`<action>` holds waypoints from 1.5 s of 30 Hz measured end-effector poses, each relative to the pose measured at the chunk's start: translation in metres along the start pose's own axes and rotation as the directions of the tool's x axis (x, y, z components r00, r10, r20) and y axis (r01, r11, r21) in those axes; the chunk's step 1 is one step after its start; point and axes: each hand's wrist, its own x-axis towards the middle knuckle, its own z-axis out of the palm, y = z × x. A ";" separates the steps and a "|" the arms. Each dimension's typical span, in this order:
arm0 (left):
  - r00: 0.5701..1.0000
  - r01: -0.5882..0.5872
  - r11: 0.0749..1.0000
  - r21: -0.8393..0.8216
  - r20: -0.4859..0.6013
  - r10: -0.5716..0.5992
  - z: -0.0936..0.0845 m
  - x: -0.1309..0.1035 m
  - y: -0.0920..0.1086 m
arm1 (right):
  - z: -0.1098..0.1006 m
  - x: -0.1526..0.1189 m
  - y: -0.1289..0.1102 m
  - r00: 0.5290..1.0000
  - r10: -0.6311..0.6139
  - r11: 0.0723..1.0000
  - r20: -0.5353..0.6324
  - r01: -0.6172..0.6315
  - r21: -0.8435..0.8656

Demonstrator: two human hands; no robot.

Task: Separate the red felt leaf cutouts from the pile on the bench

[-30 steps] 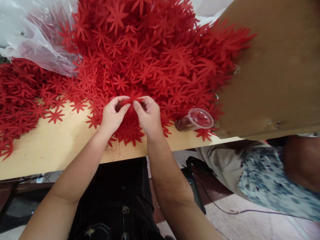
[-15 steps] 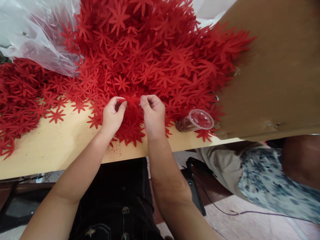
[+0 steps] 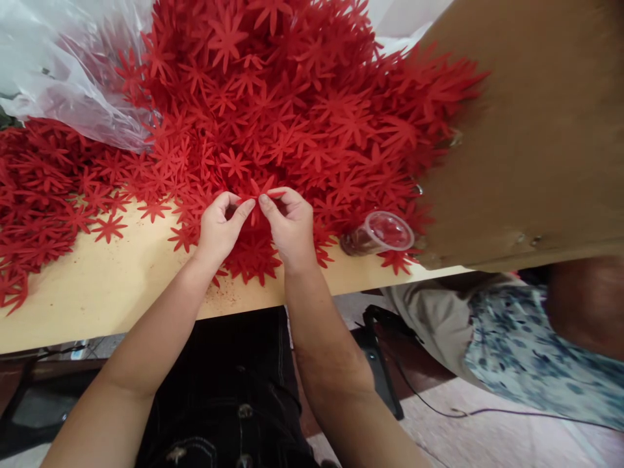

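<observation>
Between my two hands is a red flower-shaped cutout [image 3: 255,211] with several narrow petals. My left hand [image 3: 221,227] pinches its left side between thumb and fingers. On its right side, my right hand [image 3: 291,224] is closed in a pinch as well, the two thumbs nearly meeting. A large heap of the same red cutouts [image 3: 312,123] rises just beyond my hands, and some lie under them on the pale tabletop [image 3: 141,279].
A clear plastic cup [image 3: 385,233] lies tilted at the right, near the table edge. Beside it stands a brown board [image 3: 531,143]. Clear plastic sheeting [image 3: 92,84] covers the upper left. Another person in a patterned garment [image 3: 531,338] sits at the lower right.
My hands have come closer together, the right one moving left. The cutout between them, blurred before, now shows its petals spread more clearly.
</observation>
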 end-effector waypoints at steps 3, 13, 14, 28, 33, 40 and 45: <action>1.000 -0.015 1.000 -0.005 0.003 0.015 -0.002 0.001 0.001 | -0.004 0.006 0.006 0.990 0.019 0.999 -0.140 -0.012 0.049; 0.994 -0.085 0.995 0.055 -0.061 0.088 -0.007 0.008 -0.010 | -0.030 0.020 0.020 0.972 0.046 0.999 -0.231 -0.040 0.033; 0.993 -0.100 0.990 0.097 -0.056 0.106 -0.008 0.007 -0.011 | -0.029 0.019 0.021 0.973 0.025 1.000 -0.227 -0.026 -0.001; 0.968 -0.149 0.846 0.512 -0.098 0.230 -0.050 -0.004 0.003 | -0.031 -0.039 -0.003 0.866 -0.276 0.512 0.418 0.500 -0.699; 0.981 -0.072 0.587 0.807 -0.049 0.187 -0.098 0.009 0.012 | -0.020 -0.048 0.014 0.771 -0.016 0.392 0.637 0.591 -0.705; 0.979 0.180 0.232 0.956 -0.197 0.050 -0.158 0.046 0.004 | -0.022 -0.036 0.039 0.840 -0.051 0.422 0.541 0.509 -0.750; 0.965 0.223 0.177 0.959 -0.243 0.100 -0.157 0.073 0.000 | -0.021 -0.037 0.036 0.842 -0.213 0.478 0.495 0.532 -0.699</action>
